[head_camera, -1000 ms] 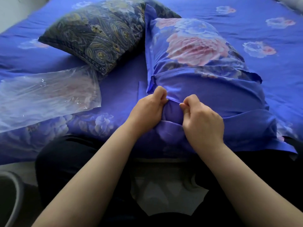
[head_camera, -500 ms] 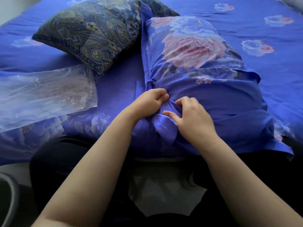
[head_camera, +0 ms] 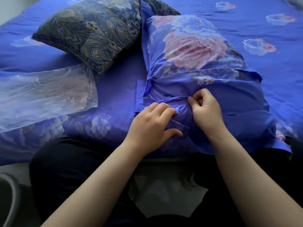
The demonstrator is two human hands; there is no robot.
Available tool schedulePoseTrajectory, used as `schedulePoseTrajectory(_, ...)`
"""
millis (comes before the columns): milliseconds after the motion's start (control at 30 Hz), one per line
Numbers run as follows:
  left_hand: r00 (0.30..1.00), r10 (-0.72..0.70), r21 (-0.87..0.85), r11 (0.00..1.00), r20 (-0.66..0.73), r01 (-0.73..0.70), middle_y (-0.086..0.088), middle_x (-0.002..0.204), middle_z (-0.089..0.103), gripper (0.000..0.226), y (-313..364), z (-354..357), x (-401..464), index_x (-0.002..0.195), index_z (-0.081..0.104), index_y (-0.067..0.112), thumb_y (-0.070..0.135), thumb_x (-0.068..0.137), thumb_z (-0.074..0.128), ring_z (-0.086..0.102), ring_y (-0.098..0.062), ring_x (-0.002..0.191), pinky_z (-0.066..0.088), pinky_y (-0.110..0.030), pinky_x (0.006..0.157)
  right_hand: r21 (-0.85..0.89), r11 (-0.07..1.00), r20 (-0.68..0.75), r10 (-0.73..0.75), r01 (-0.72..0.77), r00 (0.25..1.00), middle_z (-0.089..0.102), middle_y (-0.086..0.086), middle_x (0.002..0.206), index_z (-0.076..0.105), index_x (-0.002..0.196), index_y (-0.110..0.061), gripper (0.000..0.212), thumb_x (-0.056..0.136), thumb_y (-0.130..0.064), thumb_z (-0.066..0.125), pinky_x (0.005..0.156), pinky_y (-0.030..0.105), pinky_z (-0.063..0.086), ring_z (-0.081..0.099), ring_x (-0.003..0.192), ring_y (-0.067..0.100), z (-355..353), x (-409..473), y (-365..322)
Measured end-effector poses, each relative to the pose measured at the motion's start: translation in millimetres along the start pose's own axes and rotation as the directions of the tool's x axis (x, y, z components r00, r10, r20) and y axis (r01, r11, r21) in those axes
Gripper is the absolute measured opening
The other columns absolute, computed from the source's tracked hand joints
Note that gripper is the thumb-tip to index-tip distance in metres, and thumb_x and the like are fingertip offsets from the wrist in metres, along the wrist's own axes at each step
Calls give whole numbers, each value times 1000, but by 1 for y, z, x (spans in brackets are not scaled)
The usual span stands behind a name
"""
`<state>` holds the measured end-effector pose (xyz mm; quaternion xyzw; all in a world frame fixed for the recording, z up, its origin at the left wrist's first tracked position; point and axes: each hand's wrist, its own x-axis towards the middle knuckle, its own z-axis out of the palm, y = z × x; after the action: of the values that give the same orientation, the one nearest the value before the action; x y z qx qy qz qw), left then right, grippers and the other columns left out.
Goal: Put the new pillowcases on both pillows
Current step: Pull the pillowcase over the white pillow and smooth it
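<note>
Currently, my right hand (head_camera: 207,108) has its fingers curled into a near fist, thumb and fingertips pinching a gathered fold of the blue floral pillowcase (head_camera: 193,51) at the middle of its near end. My left hand (head_camera: 151,126) lies just beside it, fingers bent over the plain blue flap (head_camera: 177,126) of the same pillowcase, thumb spread along the lower edge; the fingertips press into the cloth, and whether they grip it I cannot tell. The pillowcase encloses a pillow lying lengthwise on the bed (head_camera: 270,76), its near end at the bed edge against my lap. The cloth is bunched and wrinkled between the two hands.

A second pillow (head_camera: 91,35), in a dark paisley cover, lies to the left and farther back, touching the floral one at its far corner. A clear plastic bag (head_camera: 45,94) lies flat on the bed at the left, just beside the paisley pillow's near corner.
</note>
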<state>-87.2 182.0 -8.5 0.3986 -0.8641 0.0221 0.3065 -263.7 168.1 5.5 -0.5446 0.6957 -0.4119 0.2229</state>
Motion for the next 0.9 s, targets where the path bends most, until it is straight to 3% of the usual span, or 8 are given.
schedulePoseTrajectory(200, 977, -63, -38, 997, 202, 72, -9, 125, 61, 59, 8, 17, -8, 123, 58, 3, 43, 80, 58, 57, -24, 114, 38, -27, 101, -196, 977, 138, -53, 80, 989, 57, -8, 68, 52, 83, -20, 17, 90, -34, 58, 64, 31, 39, 52, 66, 12, -9, -9, -9)
schedulePoseTrajectory(300, 947, -121, -59, 988, 299, 145, -7, 123, 61, 61, 6, 26, -4, 122, 58, 7, 33, 70, 74, 58, -28, 109, 46, -37, 93, -359, 921, 145, -104, 151, 984, 62, 0, 79, 58, 88, -16, 26, 96, -37, 47, 64, 35, 41, 55, 79, 24, -7, -6, -15)
schedulePoseTrajectory(367, 927, -126, -18, 990, 352, 141, -4, 113, 64, 55, 4, 30, -3, 114, 62, 12, 35, 66, 75, 59, -29, 100, 46, -39, 82, -439, 862, 139, -212, 252, 967, 60, 6, 108, 62, 105, -13, 27, 97, -33, 46, 78, 37, 44, 53, 99, 29, 1, 1, -14)
schedulePoseTrajectory(433, 923, -107, 36, 994, 370, 101, 0, 98, 67, 44, 2, 30, -6, 101, 67, 15, 37, 63, 72, 60, -27, 90, 45, -37, 73, -547, 746, 340, -217, 380, 915, 37, 8, 145, 49, 133, -15, 44, 94, -34, 50, 107, 39, 32, 35, 129, 29, 13, 10, -7)
schedulePoseTrajectory(500, 919, -73, 62, 997, 387, 53, 2, 82, 67, 35, -1, 27, -14, 86, 69, 17, 35, 56, 74, 61, -25, 77, 44, -33, 64, -577, 704, 465, -132, 413, 875, 13, 4, 158, 28, 147, -17, 63, 93, -41, 51, 117, 33, 11, 14, 142, 24, 21, 19, 5)
schedulePoseTrajectory(667, 940, -69, 42, 997, 334, 59, 5, 73, 63, 33, -12, 19, -49, 78, 66, 18, 16, 48, 80, 58, -21, 65, 45, -27, 63, -516, 781, 275, -238, 352, 932, 35, 6, 148, 42, 139, -16, 59, 88, -43, 57, 112, 34, 22, 30, 135, 24, 28, 20, 9)
schedulePoseTrajectory(767, 956, -105, 67, 994, 273, 90, 4, 75, 61, 30, -10, 22, -61, 80, 65, 18, 14, 52, 72, 57, -21, 70, 44, -28, 68, -698, 620, 237, -272, 358, 933, 54, 6, 119, 61, 109, -16, 33, 88, -41, 57, 97, 40, 30, 43, 115, 29, 29, 19, -7)
schedulePoseTrajectory(900, 977, -99, 80, 993, 189, 85, 3, 77, 61, 28, -8, 21, -64, 82, 64, 15, 10, 54, 63, 56, -23, 73, 38, -27, 73, -743, 469, 321, -378, 478, 869, 51, 11, 120, 57, 112, -10, 37, 93, -41, 49, 94, 42, 31, 43, 114, 31, 33, 26, -36)
